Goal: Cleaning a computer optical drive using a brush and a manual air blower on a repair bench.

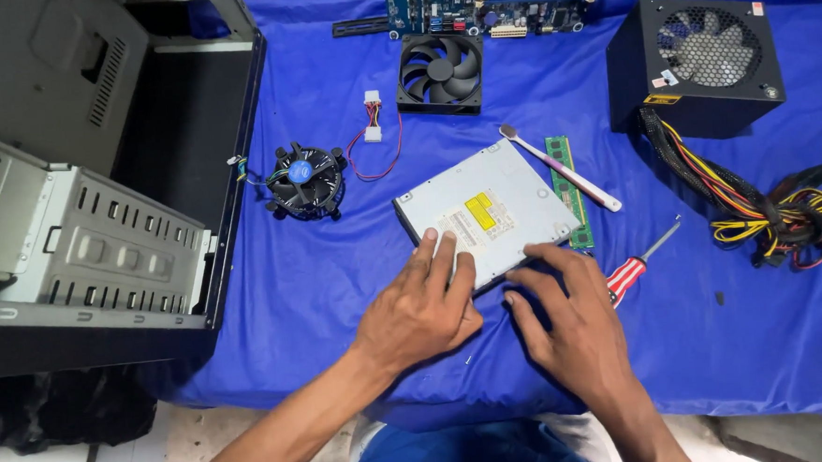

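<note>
A flat grey optical drive (498,194) with a yellow sticker lies tilted on the blue cloth (339,291). My left hand (422,305) rests on its near edge, fingers spread flat on the top plate. Beside it, my right hand (565,312) lies at the drive's near right corner, fingers curled onto the cloth and touching the edge. Neither hand lifts or grips anything. A red-handled screwdriver (639,258) lies just right of my right hand.
An open computer case (80,183) fills the left side. A round cooler fan (305,178), a black case fan (440,72), a motherboard (493,2), a green memory stick (568,190), a white brush (562,169) and a power supply (697,61) with cables (785,211) lie around.
</note>
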